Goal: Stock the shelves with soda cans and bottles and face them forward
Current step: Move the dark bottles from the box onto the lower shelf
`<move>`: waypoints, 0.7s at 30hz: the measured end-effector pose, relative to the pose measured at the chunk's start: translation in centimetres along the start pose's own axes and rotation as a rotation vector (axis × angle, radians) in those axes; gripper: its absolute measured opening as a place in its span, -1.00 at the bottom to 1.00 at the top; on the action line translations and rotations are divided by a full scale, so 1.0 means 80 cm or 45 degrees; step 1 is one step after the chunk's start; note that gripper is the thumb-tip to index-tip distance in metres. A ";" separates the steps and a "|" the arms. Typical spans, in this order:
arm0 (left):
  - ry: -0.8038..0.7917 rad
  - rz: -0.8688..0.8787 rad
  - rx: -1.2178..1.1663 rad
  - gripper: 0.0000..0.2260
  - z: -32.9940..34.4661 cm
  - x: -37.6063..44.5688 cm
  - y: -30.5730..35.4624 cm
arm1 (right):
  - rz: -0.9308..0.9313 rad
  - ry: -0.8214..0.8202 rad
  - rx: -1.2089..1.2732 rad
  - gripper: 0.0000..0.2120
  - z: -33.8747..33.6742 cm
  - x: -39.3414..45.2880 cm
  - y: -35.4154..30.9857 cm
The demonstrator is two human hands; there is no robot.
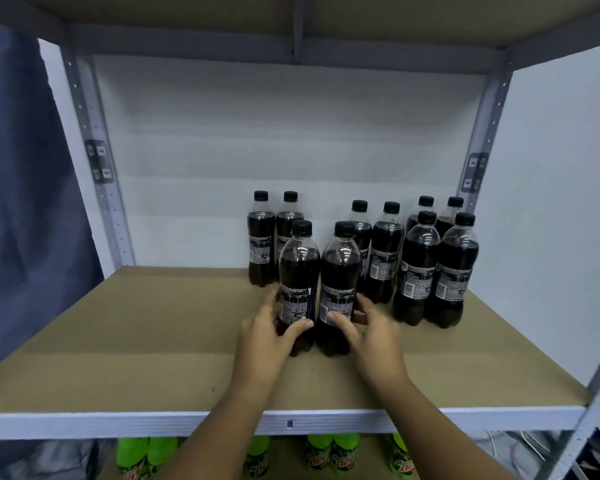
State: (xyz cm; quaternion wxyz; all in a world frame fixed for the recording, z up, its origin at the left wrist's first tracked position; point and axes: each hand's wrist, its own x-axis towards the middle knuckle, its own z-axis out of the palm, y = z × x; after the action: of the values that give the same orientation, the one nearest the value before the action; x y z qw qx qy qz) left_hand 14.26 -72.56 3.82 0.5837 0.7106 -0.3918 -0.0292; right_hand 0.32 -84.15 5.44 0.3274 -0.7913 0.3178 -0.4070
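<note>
1. Shelf board (153, 341): tan, spans the middle of the frame.
2. Rear cola pair (261, 237): centre, upright, at the back.
3. Left hand (267, 336): centre, fingers and thumb wrapped round left front bottle (299, 268); long axis vertical, cap up, printed small-text panel toward the camera.
4. Right hand (371, 336): gripping right front bottle (340, 271), touching its neighbour, same orientation.
5. Six cola bottles (420, 265): centre right, upright.
6. Green bottles (329, 452): bottom edge, lower shelf.
</note>
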 end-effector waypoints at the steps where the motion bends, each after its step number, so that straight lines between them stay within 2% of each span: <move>1: 0.010 0.004 0.015 -0.33 0.005 0.013 -0.006 | 0.003 0.005 -0.011 -0.40 0.005 0.011 0.004; 4: 0.023 0.010 -0.010 -0.34 0.021 0.046 -0.027 | 0.017 0.051 -0.002 -0.53 0.021 0.039 0.017; 8: 0.059 -0.001 0.003 -0.32 0.037 0.082 -0.043 | 0.049 0.049 -0.069 -0.37 0.042 0.075 0.034; 12: 0.091 0.013 0.056 -0.28 0.047 0.102 -0.049 | 0.041 0.069 -0.097 -0.56 0.050 0.093 0.041; 17: 0.096 -0.005 0.122 -0.28 0.051 0.106 -0.045 | 0.084 0.070 -0.048 -0.50 0.053 0.094 0.043; 21: 0.029 -0.099 0.081 -0.51 0.047 0.079 -0.045 | 0.143 0.035 0.023 -0.46 0.044 0.064 0.035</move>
State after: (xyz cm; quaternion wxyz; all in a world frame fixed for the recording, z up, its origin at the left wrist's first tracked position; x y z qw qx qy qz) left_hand 18.66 -79.32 2.19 0.5636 0.7437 -0.3581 -0.0312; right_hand 5.04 -88.86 3.90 0.3525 -0.7636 0.3625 -0.4016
